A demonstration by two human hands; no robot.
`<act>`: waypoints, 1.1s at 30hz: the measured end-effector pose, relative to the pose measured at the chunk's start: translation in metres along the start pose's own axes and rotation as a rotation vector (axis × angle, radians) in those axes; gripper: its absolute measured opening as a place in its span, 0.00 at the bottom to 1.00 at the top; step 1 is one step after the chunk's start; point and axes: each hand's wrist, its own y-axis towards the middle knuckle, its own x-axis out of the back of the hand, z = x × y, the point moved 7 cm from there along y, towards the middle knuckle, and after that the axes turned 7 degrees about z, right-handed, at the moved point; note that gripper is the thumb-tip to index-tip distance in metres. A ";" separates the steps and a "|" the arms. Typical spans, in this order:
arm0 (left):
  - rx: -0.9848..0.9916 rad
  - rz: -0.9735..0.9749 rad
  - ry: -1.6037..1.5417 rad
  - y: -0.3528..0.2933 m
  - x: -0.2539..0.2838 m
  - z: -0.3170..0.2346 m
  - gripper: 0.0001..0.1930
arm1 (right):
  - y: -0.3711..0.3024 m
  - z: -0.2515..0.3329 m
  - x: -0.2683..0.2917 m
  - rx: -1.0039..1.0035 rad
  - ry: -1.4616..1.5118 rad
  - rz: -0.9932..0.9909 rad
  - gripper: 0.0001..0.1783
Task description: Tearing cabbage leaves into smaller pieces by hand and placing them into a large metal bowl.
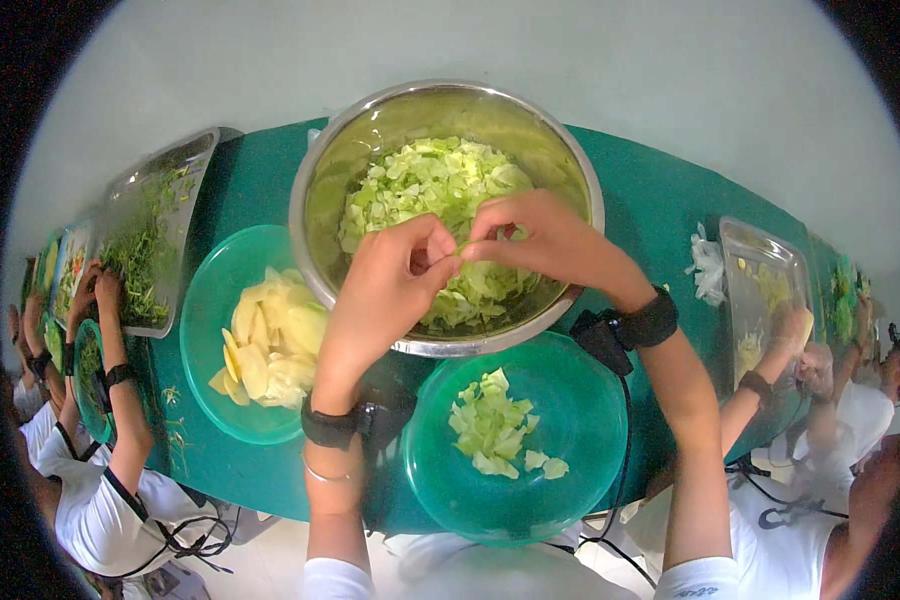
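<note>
Small green leaf scrap [458,249] in the tight pinch of both hands [398,272] [532,232], above the steel bowl [320,200].

The work table [660,195] has a green surface and spans the area from side to side. A plain, pale grey wall [670,70] adjoins its far edge. Light-coloured flooring [268,550] is visible below the near edge.
</note>
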 end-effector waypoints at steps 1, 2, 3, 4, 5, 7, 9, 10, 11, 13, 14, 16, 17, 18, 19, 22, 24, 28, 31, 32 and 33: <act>0.007 0.012 -0.011 0.000 0.000 -0.001 0.04 | -0.001 0.003 0.002 -0.004 0.007 -0.016 0.15; 0.008 0.010 -0.014 -0.001 0.001 -0.001 0.04 | -0.002 0.005 0.004 -0.008 0.013 -0.033 0.14; 0.002 0.011 -0.025 -0.001 0.001 -0.001 0.04 | -0.002 0.006 0.004 -0.008 0.013 -0.030 0.14; -0.006 0.014 -0.039 -0.001 0.001 0.000 0.04 | -0.002 0.005 0.004 -0.014 0.042 -0.030 0.15; -0.007 0.016 -0.041 0.000 0.000 0.000 0.04 | -0.002 0.004 0.004 -0.020 0.070 -0.031 0.15; 0.005 0.020 -0.069 0.000 0.000 0.001 0.05 | -0.002 0.006 0.004 -0.047 0.099 -0.013 0.15; 0.010 0.024 -0.059 0.000 0.000 0.000 0.05 | -0.002 0.005 0.004 -0.070 0.130 0.005 0.15; 0.014 0.027 -0.048 0.000 0.001 -0.002 0.06 | -0.001 0.003 0.004 -0.090 0.125 0.017 0.14; 0.013 0.025 -0.044 -0.001 -0.001 0.000 0.06 | -0.001 0.002 0.004 -0.110 0.120 0.028 0.14; -0.095 -0.076 -0.087 -0.003 0.002 -0.001 0.06 | 0.001 -0.005 -0.002 -0.065 0.111 0.002 0.15; -0.106 -0.074 -0.080 -0.001 0.002 -0.003 0.06 | 0.002 -0.006 -0.001 -0.024 0.103 -0.022 0.15; -0.070 -0.093 -0.053 -0.003 0.005 -0.006 0.07 | 0.002 -0.011 0.000 -0.074 0.087 0.012 0.14; -0.070 -0.093 -0.045 -0.007 0.006 -0.009 0.07 | 0.003 -0.015 -0.004 -0.127 0.078 0.057 0.13; -0.064 -0.118 -0.049 -0.012 0.009 -0.014 0.07 | 0.005 -0.015 -0.008 -0.120 0.081 0.053 0.13; -0.059 -0.142 -0.056 -0.016 0.012 -0.020 0.07 | 0.005 -0.018 -0.013 -0.133 -0.172 0.055 0.14; -0.083 -0.069 0.042 -0.031 0.003 -0.061 0.07 | -0.007 -0.027 -0.020 -0.130 -0.445 0.130 0.16; -0.123 0.035 0.118 -0.042 -0.011 -0.080 0.07 | -0.014 -0.034 -0.023 -0.103 -0.464 0.211 0.17; -0.198 0.292 0.482 -0.080 -0.049 -0.080 0.07 | -0.005 -0.035 -0.035 -0.044 -0.402 0.244 0.12; -0.177 0.431 0.578 -0.094 -0.080 -0.061 0.08 | -0.009 -0.038 -0.032 -0.057 -0.391 0.204 0.10; -0.175 0.426 0.583 -0.095 -0.085 -0.057 0.08 | -0.008 -0.038 -0.029 -0.039 -0.389 0.144 0.10; -0.176 0.422 0.624 -0.097 -0.089 -0.053 0.09 | -0.009 -0.039 -0.031 -0.031 -0.392 0.143 0.10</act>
